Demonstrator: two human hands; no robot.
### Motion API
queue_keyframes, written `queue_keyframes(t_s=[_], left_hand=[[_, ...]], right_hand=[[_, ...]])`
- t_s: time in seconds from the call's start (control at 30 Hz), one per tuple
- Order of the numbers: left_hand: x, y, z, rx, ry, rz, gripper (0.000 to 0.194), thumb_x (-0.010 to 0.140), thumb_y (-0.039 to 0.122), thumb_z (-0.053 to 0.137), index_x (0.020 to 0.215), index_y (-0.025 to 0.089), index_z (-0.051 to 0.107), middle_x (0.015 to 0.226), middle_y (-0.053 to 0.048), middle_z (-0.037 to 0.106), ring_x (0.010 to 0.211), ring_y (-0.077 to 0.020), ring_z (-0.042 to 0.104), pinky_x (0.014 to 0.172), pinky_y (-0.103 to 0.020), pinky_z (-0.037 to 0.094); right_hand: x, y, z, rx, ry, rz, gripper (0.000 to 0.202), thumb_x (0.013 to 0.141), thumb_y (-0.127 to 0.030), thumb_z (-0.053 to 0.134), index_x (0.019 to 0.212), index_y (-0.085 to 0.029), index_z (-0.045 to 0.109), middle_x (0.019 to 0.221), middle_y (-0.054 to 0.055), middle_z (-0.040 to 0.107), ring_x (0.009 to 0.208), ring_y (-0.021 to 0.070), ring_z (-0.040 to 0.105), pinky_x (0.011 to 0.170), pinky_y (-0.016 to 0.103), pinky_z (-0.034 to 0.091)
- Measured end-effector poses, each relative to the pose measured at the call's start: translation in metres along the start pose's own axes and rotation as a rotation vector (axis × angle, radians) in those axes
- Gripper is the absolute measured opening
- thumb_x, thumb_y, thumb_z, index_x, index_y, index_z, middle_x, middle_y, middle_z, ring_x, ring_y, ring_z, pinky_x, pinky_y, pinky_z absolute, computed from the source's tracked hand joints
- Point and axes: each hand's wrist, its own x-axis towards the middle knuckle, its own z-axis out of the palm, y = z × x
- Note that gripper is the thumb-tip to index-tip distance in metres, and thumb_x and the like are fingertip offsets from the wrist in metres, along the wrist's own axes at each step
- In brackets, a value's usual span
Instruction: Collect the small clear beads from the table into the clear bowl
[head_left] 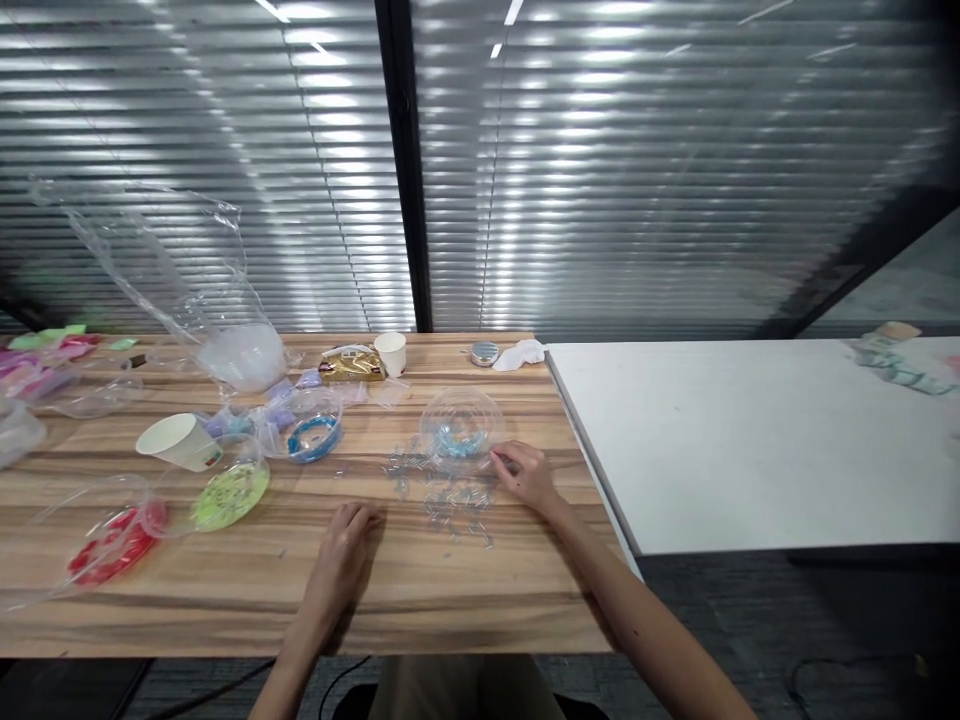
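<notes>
A clear plastic bowl (pixel 466 405) with light blue material in its bottom stands on the wooden table. At its right front edge is my right hand (pixel 529 477), thumb and forefinger pinched together. Whether they grip the rim or a tiny piece cannot be made out. Many small clear and greyish tube-like pieces (pixel 454 503) lie scattered in front of and left of the bowl. My left hand (pixel 346 548) rests on the tabletop left of these pieces, its fingers curled in, with nothing visible in them.
Clear containers with blue (pixel 313 438), yellow-green (pixel 231 496) and red (pixel 116 545) contents sit leftward. A tipped paper cup (pixel 178 441), upright cup (pixel 391 353), gold packet (pixel 351 364), plastic bag (pixel 241 357), round tin (pixel 484 352) and tissue (pixel 520 354) are around. A white table (pixel 750 450) adjoins.
</notes>
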Motion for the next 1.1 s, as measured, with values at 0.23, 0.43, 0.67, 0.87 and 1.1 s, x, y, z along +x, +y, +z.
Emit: queue_keyframes(t_s=[0.23,0.43,0.67,0.87,1.1], left_hand=[[0.018,0.030,0.018,-0.095,0.004,0.005,0.022,0.087,0.023,0.041,0.077,0.018,0.061,0.080,-0.006,0.063,0.078,-0.0202,0.058,0.071,-0.031,0.047],[0.065,0.076,0.049,-0.151,0.165,0.146,0.022,0.088,0.018,0.040,0.077,0.017,0.059,0.077,-0.005,0.060,0.076,-0.0192,0.055,0.069,-0.030,0.045],[0.108,0.092,0.062,-0.073,0.122,0.145,0.017,0.086,0.010,0.044,0.077,0.015,0.058,0.080,-0.006,0.060,0.080,-0.0195,0.056,0.074,-0.030,0.043],[0.135,0.088,0.051,0.108,-0.133,0.022,0.021,0.079,0.002,0.043,0.074,0.014,0.059,0.080,-0.006,0.060,0.079,-0.0179,0.056,0.072,-0.026,0.041],[0.151,0.090,0.058,0.176,-0.358,0.012,0.025,0.072,-0.001,0.041,0.073,0.014,0.061,0.078,-0.006,0.059,0.072,-0.0162,0.055,0.064,-0.023,0.040]], right_hand=[[-0.001,-0.002,0.003,0.042,-0.003,0.024,0.013,0.084,-0.018,0.052,0.080,-0.018,0.064,0.073,0.005,0.070,0.066,0.0156,0.065,0.064,0.028,0.051],[0.000,-0.014,0.000,0.087,0.008,0.091,0.015,0.085,-0.022,0.052,0.078,-0.019,0.064,0.070,0.004,0.070,0.062,0.0150,0.064,0.059,0.026,0.050],[0.001,-0.008,0.003,0.077,0.079,0.148,0.019,0.086,-0.024,0.049,0.077,-0.018,0.064,0.067,0.004,0.069,0.058,0.0146,0.063,0.055,0.025,0.050],[0.001,-0.007,0.005,0.075,0.072,0.109,0.017,0.085,-0.023,0.050,0.077,-0.017,0.064,0.069,0.005,0.069,0.061,0.0152,0.063,0.058,0.025,0.050],[-0.001,-0.010,0.006,0.078,0.047,0.041,0.015,0.084,-0.020,0.049,0.081,-0.019,0.064,0.071,0.005,0.070,0.063,0.0166,0.064,0.060,0.027,0.051]])
